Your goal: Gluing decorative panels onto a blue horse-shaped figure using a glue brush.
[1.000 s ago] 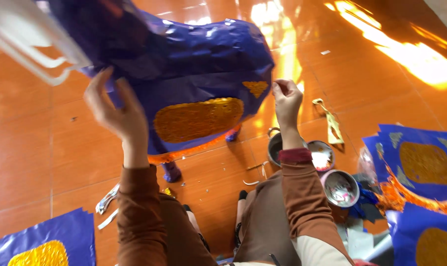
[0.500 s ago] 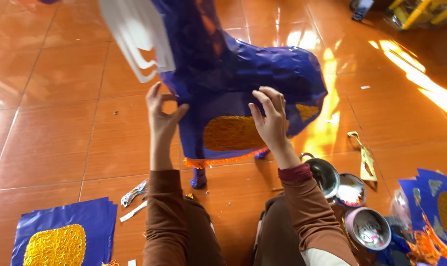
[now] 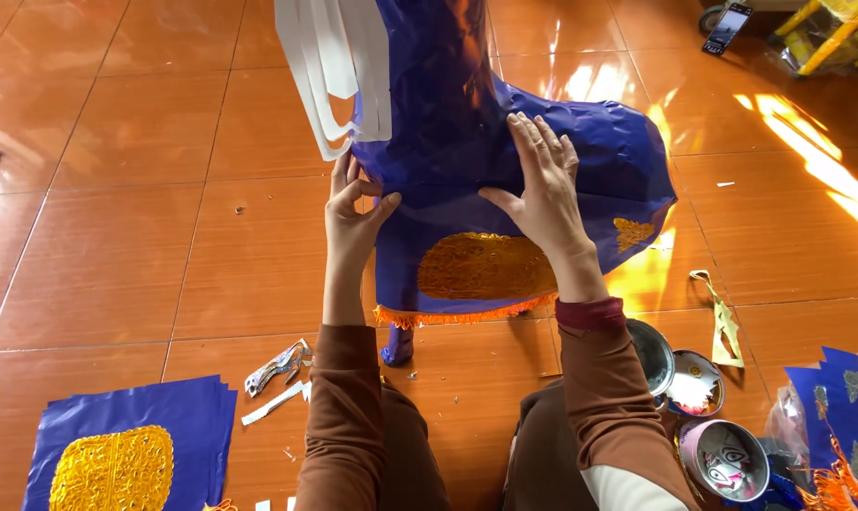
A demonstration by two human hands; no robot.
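At the far left, on the orange tiled floor, lies a stack of blue paper sheets, and the top sheet carries a gold embossed patch. A little to the right of it are some small silver paper scraps, lying near the person's left knee.

Next comes the left hand. It is raised at the front edge of the blue paper animal figure, just under the white paper strips that hang from the upper part of the figure. The thumb and the fingers are closed together on the edge of the blue paper, as a pinch.

The figure itself stands upright on the floor in the middle, directly in front of the person, with one blue leg touching the tiles. On its side there is a gold oval panel, and an orange fringe runs along the lower border.

The right hand lies flat on the figure's side, above the gold panel, with the fingers spread and pressed on the paper.

Further right, beside the right arm, stand three round tins close together. A gold paper cutting lies near them, and at the right border is another pile of blue and gold sheets.
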